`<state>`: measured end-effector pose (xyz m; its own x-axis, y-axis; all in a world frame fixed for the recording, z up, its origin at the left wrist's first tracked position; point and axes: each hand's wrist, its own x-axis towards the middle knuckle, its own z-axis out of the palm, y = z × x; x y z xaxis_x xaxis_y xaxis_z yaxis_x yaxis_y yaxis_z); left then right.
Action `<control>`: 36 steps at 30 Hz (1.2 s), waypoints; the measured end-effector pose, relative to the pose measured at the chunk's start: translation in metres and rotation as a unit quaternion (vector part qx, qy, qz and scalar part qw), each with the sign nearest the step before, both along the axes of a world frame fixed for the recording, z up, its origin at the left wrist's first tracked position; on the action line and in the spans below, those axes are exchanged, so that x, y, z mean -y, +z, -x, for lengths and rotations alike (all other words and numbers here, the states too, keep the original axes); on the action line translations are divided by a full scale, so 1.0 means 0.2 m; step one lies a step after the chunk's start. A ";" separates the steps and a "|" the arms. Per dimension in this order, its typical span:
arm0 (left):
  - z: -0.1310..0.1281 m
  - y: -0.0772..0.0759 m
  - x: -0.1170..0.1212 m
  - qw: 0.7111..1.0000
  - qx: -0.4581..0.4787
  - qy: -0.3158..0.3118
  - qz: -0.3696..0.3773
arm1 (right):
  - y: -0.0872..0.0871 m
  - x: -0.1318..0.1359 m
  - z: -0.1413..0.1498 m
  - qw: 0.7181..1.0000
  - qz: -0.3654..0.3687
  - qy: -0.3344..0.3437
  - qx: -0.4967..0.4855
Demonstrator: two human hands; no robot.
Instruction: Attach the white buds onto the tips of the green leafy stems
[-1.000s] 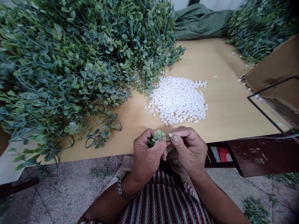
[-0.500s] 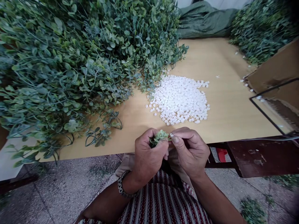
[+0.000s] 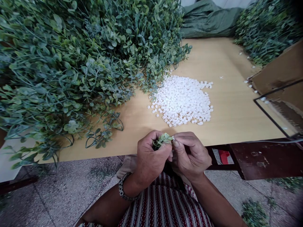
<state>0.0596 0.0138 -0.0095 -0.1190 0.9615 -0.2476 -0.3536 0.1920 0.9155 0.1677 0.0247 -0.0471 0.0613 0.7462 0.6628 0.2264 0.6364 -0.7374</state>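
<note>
My left hand (image 3: pixel 152 154) is closed around a small artificial green sprig (image 3: pixel 163 138), whose pale leaves poke out above the thumb. Close against it, my right hand (image 3: pixel 193 153) pinches a tiny white piece (image 3: pixel 173 137) between thumb and forefinger, at the sprig's tip. Much of the white piece is hidden by the fingertips. Just beyond both hands, a pile of small white plastic pieces (image 3: pixel 184 99) lies on the table (image 3: pixel 232 110).
A big heap of artificial greenery (image 3: pixel 90 56) covers the table's left side. More greenery (image 3: pixel 267 31) sits at the back right, by a green cloth (image 3: pixel 210 19). A cardboard box (image 3: pixel 281 72) and black metal frame (image 3: pixel 270 116) stand at the right. Below is a dark red bench (image 3: pixel 267 160).
My right hand has moved slightly left, bringing the white piece up against the tip of the sprig. The left hand has barely shifted and keeps its hold.
</note>
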 end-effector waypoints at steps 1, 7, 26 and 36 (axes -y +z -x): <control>0.00 0.00 0.00 1.000 0.000 0.000 0.000 | -0.01 0.00 0.00 1.000 0.006 0.000 -0.008; 0.00 0.00 0.00 1.000 0.008 -0.005 -0.003 | -0.01 0.01 0.01 1.000 0.015 0.004 -0.013; 0.03 0.01 0.00 0.999 -0.040 -0.030 -0.012 | 0.03 -0.02 -0.03 0.998 -0.010 0.031 0.051; 0.05 0.01 -0.01 0.987 -0.111 -0.101 -0.062 | 0.21 -0.09 -0.08 0.991 0.038 0.099 0.079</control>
<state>0.0494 0.0150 -0.0070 0.0398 0.9925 -0.1157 -0.1075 0.1194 0.9870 0.1830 0.0432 -0.0048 -0.1916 0.7814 0.5939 0.2181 0.6239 -0.7505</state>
